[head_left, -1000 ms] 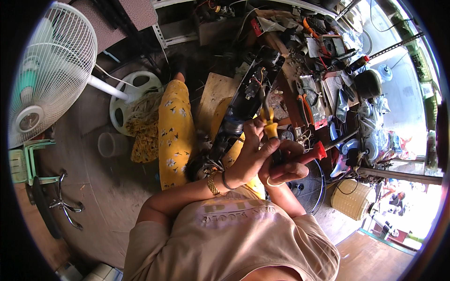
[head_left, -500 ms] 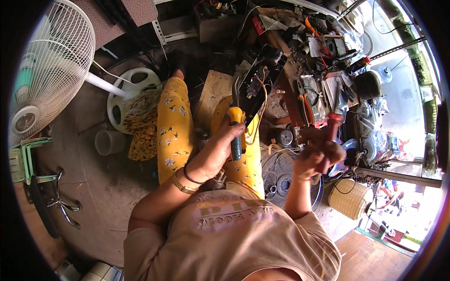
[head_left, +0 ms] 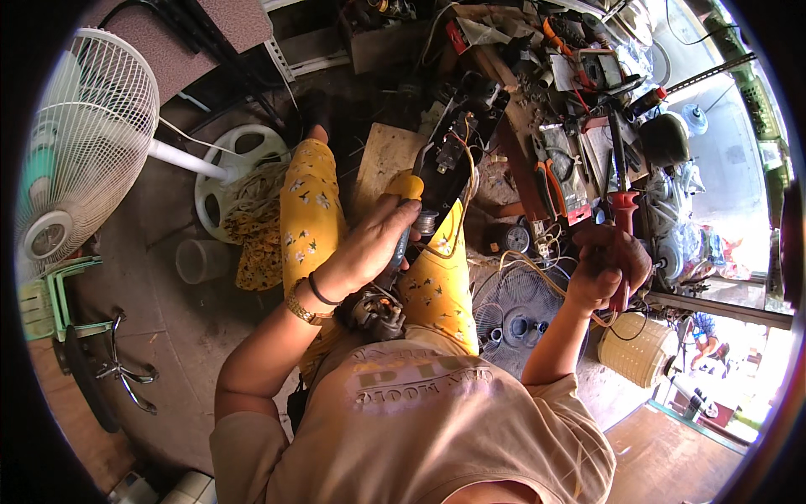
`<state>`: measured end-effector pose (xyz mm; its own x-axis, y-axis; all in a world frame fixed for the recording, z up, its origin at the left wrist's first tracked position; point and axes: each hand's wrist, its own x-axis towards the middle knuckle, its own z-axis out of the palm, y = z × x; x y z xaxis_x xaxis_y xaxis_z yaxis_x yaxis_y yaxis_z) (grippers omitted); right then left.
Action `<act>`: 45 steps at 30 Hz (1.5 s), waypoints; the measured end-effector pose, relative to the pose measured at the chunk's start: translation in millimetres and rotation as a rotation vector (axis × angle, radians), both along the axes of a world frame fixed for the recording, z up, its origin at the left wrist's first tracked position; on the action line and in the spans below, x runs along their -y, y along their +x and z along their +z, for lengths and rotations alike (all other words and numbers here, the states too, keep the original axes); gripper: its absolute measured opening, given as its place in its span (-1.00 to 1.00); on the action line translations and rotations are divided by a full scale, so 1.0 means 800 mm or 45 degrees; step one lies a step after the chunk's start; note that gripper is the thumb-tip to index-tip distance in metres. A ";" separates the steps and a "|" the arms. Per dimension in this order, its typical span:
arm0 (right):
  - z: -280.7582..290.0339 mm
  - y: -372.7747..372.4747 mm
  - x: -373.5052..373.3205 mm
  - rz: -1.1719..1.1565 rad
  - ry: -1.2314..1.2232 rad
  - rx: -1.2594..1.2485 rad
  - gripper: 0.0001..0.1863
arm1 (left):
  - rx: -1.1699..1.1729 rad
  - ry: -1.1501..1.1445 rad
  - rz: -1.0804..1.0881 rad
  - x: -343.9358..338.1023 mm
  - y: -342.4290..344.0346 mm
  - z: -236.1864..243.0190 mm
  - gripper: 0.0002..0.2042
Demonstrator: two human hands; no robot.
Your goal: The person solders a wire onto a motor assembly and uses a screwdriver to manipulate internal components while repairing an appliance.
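1. The left hand (head_left: 369,248) is wrapped around a yellow-handled screwdriver (head_left: 405,214); its handle top pokes out above the fingers, and the shaft is hidden.
2. Just right of that hand, touching the screwdriver, stands a black opened appliance housing (head_left: 457,155) with loose wires, propped over the right knee.
3. The right hand (head_left: 609,265) is well apart to the right, closed on a red-handled tool (head_left: 623,210) whose dark blade points far, toward the cluttered workbench.
4. A small motor part (head_left: 375,312) lies in the lap, near the left wrist.
5. A grey fan grille (head_left: 516,315) lies on the floor between the arms.
6. A white pedestal fan (head_left: 80,143) stands far left.
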<state>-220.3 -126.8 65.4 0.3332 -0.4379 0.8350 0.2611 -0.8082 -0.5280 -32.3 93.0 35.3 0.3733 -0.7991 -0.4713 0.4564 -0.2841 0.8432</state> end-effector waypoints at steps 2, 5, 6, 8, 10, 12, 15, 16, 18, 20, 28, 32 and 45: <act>0.001 0.000 0.003 0.032 0.001 0.001 -0.46 | 0.001 -0.015 0.009 0.002 0.001 -0.001 -0.58; 0.000 -0.001 0.007 0.068 -0.012 0.023 -0.46 | -0.012 -0.018 0.000 0.005 0.004 0.003 -0.59; -0.001 -0.002 0.008 0.065 -0.003 0.022 -0.46 | -0.020 -0.016 -0.010 0.006 0.005 0.005 -0.59; -0.004 -0.005 0.011 0.059 0.015 0.020 -0.47 | -0.008 -0.022 -0.008 0.007 0.006 0.005 -0.59; -0.005 -0.004 0.010 0.086 0.039 0.026 -0.48 | 0.023 -0.026 -0.003 0.009 0.005 0.007 -0.60; -0.005 -0.002 0.007 0.112 0.081 0.047 -0.48 | 0.073 -0.031 0.006 0.013 0.005 0.009 -0.61; -0.007 -0.002 0.005 0.125 0.113 0.068 -0.49 | 0.094 -0.004 -0.037 0.013 0.007 0.004 -0.61; -0.010 -0.004 0.007 0.112 0.091 0.051 -0.50 | 0.095 0.006 -0.038 0.012 0.007 0.004 -0.62; -0.010 -0.006 0.009 0.103 0.072 0.031 -0.50 | 0.089 0.031 -0.047 0.013 0.008 0.002 -0.62; -0.007 -0.004 0.008 0.117 0.074 0.030 -0.50 | 0.116 0.043 -0.041 0.014 0.008 0.002 -0.62; -0.007 0.001 0.002 0.107 0.119 -0.013 -0.45 | 0.277 0.135 -0.108 0.015 0.012 0.000 -0.65; -0.009 0.001 0.004 0.096 0.163 -0.089 -0.42 | 0.247 0.102 -0.076 0.014 0.012 -0.001 -0.66; 0.043 0.068 0.035 0.427 0.330 -0.627 -0.70 | 0.721 -0.048 -0.050 0.011 0.016 -0.004 -0.66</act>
